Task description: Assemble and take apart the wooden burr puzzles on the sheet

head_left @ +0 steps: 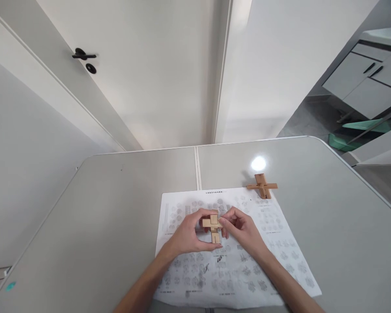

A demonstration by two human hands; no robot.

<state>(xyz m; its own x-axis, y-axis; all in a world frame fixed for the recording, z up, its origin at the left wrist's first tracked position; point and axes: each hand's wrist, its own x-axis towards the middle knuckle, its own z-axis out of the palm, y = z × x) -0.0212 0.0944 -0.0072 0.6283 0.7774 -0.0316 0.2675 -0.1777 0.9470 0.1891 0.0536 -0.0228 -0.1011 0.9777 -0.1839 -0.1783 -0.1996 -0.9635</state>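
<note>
Both my hands hold a small wooden burr puzzle [213, 227] just above a printed instruction sheet [270, 243]. My left hand [190, 234] wraps round its left side, thumb below and fingers above. My right hand [239, 228] pinches its right side with the fingertips. The puzzle is a cross of pale wooden bars, partly hidden by my fingers. A second wooden cross puzzle [262, 186] lies on the grey table [101, 217] at the sheet's far right corner, apart from both hands.
The table is made of two grey panels with a seam [196, 167] down the middle. A white door with a black handle [83, 55] stands behind it. Grey cabinets [368, 74] and a green object [361, 128] are at the right.
</note>
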